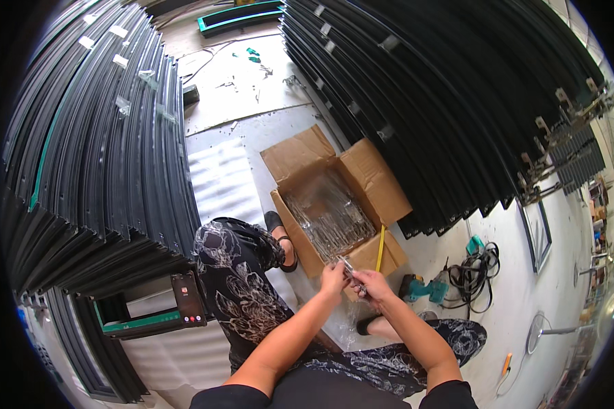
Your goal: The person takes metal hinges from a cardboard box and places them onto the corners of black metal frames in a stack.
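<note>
In front of my knees, my left hand point(332, 278) and my right hand point(374, 283) are close together, fingers closed on a slim silvery metal fitting point(348, 266). Its exact kind is too small to make out. Just beyond them stands an open cardboard box point(376, 178) with its flaps spread outward. Inside lie several long, thin metal fittings point(333, 215), apparently in clear plastic. Some crumpled clear plastic point(348, 320) shows below my hands. A yellow strip point(381, 247) lies across the box's near right flap.
Tall rows of black frames stand at the left point(95, 136) and right point(423, 82). A teal cordless drill point(424, 290) and a coiled black cord point(473, 274) lie right of the box. A phone point(188, 300) rests by a green-edged frame point(143, 323) at the left.
</note>
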`<action>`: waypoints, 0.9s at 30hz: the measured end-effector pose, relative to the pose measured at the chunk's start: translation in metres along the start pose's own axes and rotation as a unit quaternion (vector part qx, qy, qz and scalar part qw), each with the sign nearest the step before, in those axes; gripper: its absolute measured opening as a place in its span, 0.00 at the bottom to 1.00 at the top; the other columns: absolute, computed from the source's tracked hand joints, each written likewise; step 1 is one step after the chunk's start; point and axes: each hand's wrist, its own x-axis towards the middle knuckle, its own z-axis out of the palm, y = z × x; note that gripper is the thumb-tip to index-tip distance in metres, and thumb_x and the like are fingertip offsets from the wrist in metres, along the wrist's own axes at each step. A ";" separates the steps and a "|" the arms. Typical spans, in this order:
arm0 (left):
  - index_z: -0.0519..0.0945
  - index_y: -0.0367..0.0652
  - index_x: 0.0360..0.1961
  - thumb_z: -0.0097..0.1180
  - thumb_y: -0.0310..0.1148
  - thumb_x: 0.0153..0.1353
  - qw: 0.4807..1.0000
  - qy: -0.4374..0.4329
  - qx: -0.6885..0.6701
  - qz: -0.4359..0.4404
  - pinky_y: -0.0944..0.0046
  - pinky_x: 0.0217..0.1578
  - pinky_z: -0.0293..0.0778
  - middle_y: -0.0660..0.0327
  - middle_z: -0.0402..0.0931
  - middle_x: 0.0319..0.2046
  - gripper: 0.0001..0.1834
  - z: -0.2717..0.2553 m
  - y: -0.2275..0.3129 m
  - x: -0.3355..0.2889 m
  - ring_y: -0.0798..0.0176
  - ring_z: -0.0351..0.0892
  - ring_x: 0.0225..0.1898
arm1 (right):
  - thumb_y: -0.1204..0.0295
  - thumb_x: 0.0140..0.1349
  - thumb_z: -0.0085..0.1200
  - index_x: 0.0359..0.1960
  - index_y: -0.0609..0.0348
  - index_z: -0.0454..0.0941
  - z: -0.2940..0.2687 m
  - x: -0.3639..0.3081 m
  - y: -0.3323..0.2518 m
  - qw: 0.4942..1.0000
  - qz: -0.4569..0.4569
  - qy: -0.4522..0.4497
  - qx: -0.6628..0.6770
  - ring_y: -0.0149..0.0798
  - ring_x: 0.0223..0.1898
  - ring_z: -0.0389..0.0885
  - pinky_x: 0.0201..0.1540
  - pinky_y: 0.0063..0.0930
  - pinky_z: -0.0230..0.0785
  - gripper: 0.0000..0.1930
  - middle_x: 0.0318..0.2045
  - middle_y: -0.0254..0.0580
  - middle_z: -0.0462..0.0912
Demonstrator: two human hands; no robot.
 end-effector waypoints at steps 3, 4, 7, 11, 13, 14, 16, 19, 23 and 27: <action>0.67 0.44 0.28 0.41 0.41 0.65 0.990 0.053 -0.131 -0.010 0.72 0.16 0.62 0.65 0.69 0.21 0.14 0.004 -0.008 0.016 0.69 0.68 0.17 | 0.67 0.62 0.49 0.31 0.62 0.75 0.008 0.034 -0.009 0.997 0.062 0.028 0.047 0.26 0.17 0.73 0.16 0.16 0.66 0.10 0.20 0.37 0.78; 0.66 0.44 0.28 0.40 0.42 0.66 0.987 0.116 -0.112 0.029 0.71 0.14 0.60 0.65 0.68 0.20 0.14 0.012 -0.007 0.022 0.69 0.66 0.16 | 0.66 0.61 0.50 0.31 0.60 0.75 -0.006 0.061 -0.014 0.995 0.075 -0.027 0.065 0.26 0.16 0.73 0.15 0.16 0.65 0.09 0.19 0.37 0.77; 0.65 0.44 0.30 0.38 0.42 0.67 0.987 0.122 -0.083 0.067 0.70 0.14 0.58 0.64 0.67 0.20 0.13 -0.002 -0.010 0.031 0.70 0.66 0.17 | 0.66 0.59 0.53 0.30 0.56 0.74 0.044 0.120 -0.097 0.997 0.059 0.028 -0.027 0.26 0.12 0.69 0.10 0.19 0.57 0.08 0.16 0.35 0.74; 0.66 0.43 0.38 0.39 0.41 0.66 0.992 0.102 -0.027 0.071 0.71 0.21 0.65 0.62 0.72 0.28 0.12 0.013 -0.006 0.016 0.69 0.72 0.26 | 0.60 0.60 0.54 0.33 0.59 0.73 0.127 0.179 -0.218 0.937 -0.349 -0.001 0.014 0.29 0.23 0.74 0.24 0.23 0.67 0.13 0.25 0.37 0.76; 0.67 0.41 0.40 0.40 0.40 0.65 0.989 0.129 -0.017 0.072 0.71 0.24 0.69 0.60 0.73 0.30 0.13 0.009 -0.014 0.023 0.68 0.74 0.29 | 0.61 0.59 0.54 0.35 0.59 0.73 0.177 0.159 -0.238 0.919 -0.376 0.004 0.115 0.28 0.26 0.75 0.27 0.23 0.69 0.13 0.27 0.36 0.77; 0.67 0.41 0.40 0.40 0.40 0.65 0.989 0.132 -0.019 0.066 0.71 0.24 0.69 0.60 0.73 0.30 0.13 0.010 -0.013 0.023 0.68 0.74 0.29 | 0.63 0.59 0.55 0.37 0.60 0.74 0.187 0.152 -0.234 0.933 -0.354 -0.018 0.065 0.28 0.26 0.75 0.27 0.22 0.69 0.13 0.27 0.35 0.77; 0.67 0.41 0.40 0.41 0.40 0.65 0.993 0.112 0.000 0.045 0.70 0.25 0.69 0.60 0.74 0.31 0.13 0.014 -0.009 0.019 0.68 0.74 0.30 | 0.64 0.58 0.55 0.39 0.60 0.75 0.187 0.150 -0.214 0.945 -0.325 -0.041 0.013 0.27 0.26 0.75 0.27 0.21 0.69 0.13 0.27 0.34 0.77; 0.68 0.41 0.38 0.41 0.39 0.64 0.995 0.091 0.005 0.050 0.69 0.25 0.70 0.59 0.74 0.31 0.12 0.020 -0.011 0.020 0.67 0.75 0.29 | 0.70 0.56 0.55 0.38 0.62 0.77 0.140 0.151 -0.152 0.941 -0.303 -0.019 -0.151 0.25 0.27 0.75 0.26 0.19 0.68 0.10 0.28 0.34 0.79; 0.67 0.40 0.38 0.42 0.37 0.65 0.992 0.115 0.015 0.052 0.71 0.25 0.69 0.59 0.73 0.31 0.11 0.021 -0.010 0.020 0.68 0.74 0.28 | 0.74 0.55 0.53 0.35 0.63 0.78 0.025 0.174 -0.078 0.964 -0.208 0.060 -0.156 0.26 0.23 0.75 0.25 0.20 0.69 0.08 0.27 0.35 0.80; 0.67 0.39 0.39 0.43 0.35 0.65 0.993 0.108 0.004 0.052 0.71 0.25 0.69 0.60 0.73 0.30 0.10 0.025 -0.019 0.024 0.68 0.74 0.28 | 0.75 0.54 0.53 0.33 0.64 0.77 -0.055 0.167 -0.035 0.969 -0.112 0.144 -0.167 0.28 0.24 0.76 0.27 0.21 0.70 0.06 0.25 0.37 0.79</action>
